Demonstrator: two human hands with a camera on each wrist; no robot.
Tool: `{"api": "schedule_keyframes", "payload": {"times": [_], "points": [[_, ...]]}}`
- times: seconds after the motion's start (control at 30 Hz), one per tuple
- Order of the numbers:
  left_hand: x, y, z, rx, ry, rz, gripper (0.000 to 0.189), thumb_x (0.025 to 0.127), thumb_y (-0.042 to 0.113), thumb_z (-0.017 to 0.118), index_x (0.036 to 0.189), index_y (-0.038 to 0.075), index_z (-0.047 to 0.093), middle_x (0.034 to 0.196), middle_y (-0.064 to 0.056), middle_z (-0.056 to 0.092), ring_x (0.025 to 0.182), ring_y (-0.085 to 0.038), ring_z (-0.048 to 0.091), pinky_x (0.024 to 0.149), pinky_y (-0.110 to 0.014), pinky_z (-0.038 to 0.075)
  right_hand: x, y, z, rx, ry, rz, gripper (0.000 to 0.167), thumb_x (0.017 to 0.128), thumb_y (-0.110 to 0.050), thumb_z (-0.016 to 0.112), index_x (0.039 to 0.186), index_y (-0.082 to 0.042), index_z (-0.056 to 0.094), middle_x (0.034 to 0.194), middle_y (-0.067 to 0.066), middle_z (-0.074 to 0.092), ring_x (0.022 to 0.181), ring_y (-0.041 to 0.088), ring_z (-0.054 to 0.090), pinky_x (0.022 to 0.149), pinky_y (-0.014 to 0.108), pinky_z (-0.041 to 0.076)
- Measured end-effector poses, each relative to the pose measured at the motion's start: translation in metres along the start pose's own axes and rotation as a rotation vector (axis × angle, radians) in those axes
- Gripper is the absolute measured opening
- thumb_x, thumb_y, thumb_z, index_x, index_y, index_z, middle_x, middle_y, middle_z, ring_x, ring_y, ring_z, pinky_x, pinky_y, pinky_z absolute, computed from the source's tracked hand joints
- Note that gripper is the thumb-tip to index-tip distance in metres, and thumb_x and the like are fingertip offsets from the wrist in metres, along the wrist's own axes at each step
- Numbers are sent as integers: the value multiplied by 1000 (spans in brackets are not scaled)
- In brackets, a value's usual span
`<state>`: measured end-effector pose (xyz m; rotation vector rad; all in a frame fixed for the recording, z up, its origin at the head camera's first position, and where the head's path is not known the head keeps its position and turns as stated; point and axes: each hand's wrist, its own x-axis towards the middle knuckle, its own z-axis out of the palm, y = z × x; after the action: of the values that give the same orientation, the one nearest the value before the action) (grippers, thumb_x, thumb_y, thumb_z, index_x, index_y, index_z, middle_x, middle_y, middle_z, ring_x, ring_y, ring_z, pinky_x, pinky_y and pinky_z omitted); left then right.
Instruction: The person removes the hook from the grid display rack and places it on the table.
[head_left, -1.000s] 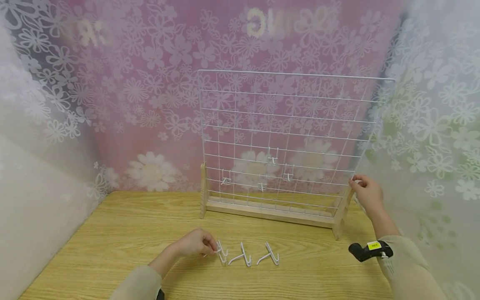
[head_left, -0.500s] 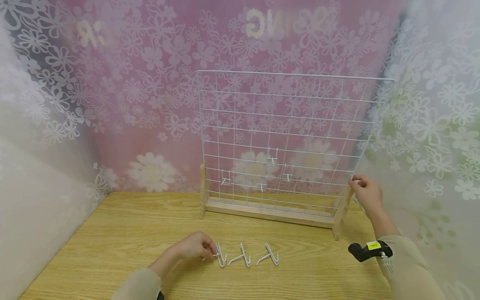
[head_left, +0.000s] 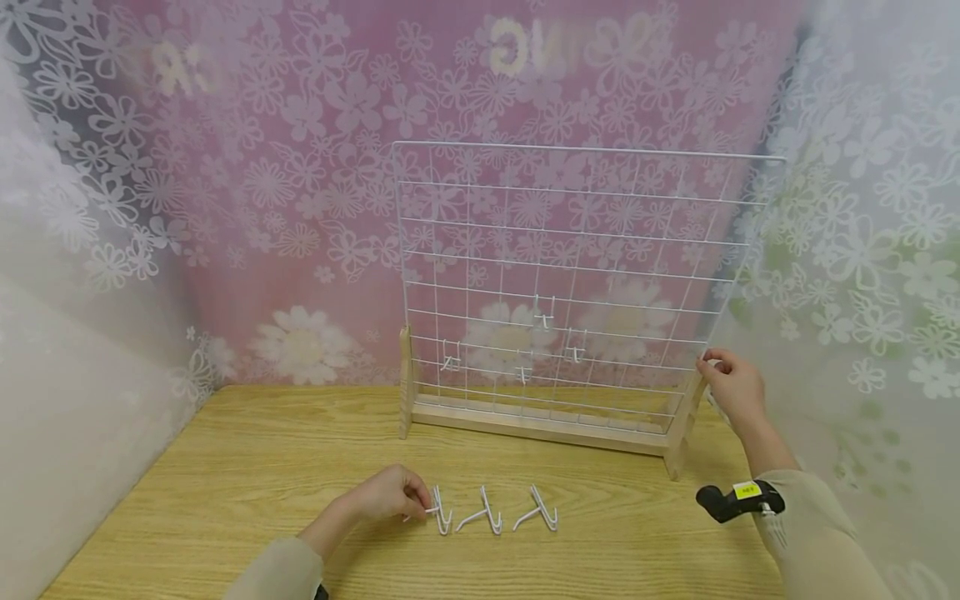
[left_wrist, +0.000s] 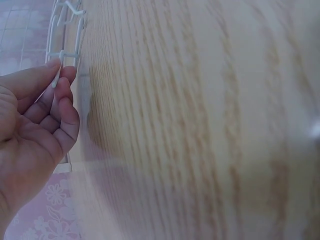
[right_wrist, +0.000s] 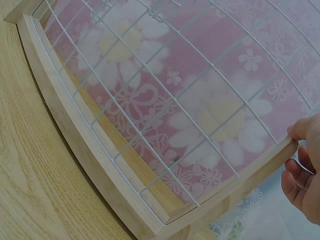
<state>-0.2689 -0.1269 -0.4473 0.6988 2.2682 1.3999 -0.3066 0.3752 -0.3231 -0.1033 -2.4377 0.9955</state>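
Note:
My left hand (head_left: pixel 392 492) is low over the table, its thumb and fingers pinching the prong of a white wire hook (head_left: pixel 442 515). In the left wrist view that hook's prong (left_wrist: pixel 58 75) shows between the fingertips. To its right lie two similar hooks, one in the middle (head_left: pixel 487 512) and one farther right (head_left: pixel 542 508). My right hand (head_left: pixel 737 388) grips the top of the right wooden post (head_left: pixel 686 421) of a stand, beside the edge of its white wire grid (head_left: pixel 600 271). The right wrist view shows the thumb on the post's end (right_wrist: pixel 287 150).
Several white hooks, such as the highest one (head_left: pixel 545 321), hang on the lower grid. A wooden base bar (head_left: pixel 540 427) joins the posts. The wood-grain table (head_left: pixel 247 467) is bounded by a flowered pink backdrop (head_left: pixel 300 208) and pale side walls.
My left hand has lowered slightly with the hook, which has tilted a little toward the tabletop. The right hand stays at the post.

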Motion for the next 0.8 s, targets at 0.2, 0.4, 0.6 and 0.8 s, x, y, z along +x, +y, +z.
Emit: {"api": "schedule_keyframes", "payload": {"times": [0.2,0.4,0.6,0.8], "points": [[-1,-1,0,46,9,-6,3,79,-3,68,79,-1,66,68,-6,61,55,-10,46,49,-21,38,-1,1,0,-6,-7,3,33,96,-27,48,107,3,55,77,4,43,56,9,41,45,25,34],[-2,-4,0,100,10,-9,4,81,2,68,78,0,65,66,-3,59,55,-9,47,49,-19,37,0,0,0,-12,-12,7,33,96,-27,48,108,3,55,79,6,44,57,9,41,46,25,34],[-2,-2,1,110,13,-13,4,81,2,67,80,0,64,66,-1,58,56,-9,47,49,-19,37,0,-1,0,-12,-14,12,34,96,-27,48,108,3,55,80,5,44,58,10,41,46,25,34],[-2,-1,2,110,22,-8,4,80,2,68,80,-1,64,66,-2,57,57,-11,48,50,-21,38,0,-1,0,-20,-10,17,33,96,-27,48,108,3,55,80,5,44,58,10,40,46,25,34]]}}
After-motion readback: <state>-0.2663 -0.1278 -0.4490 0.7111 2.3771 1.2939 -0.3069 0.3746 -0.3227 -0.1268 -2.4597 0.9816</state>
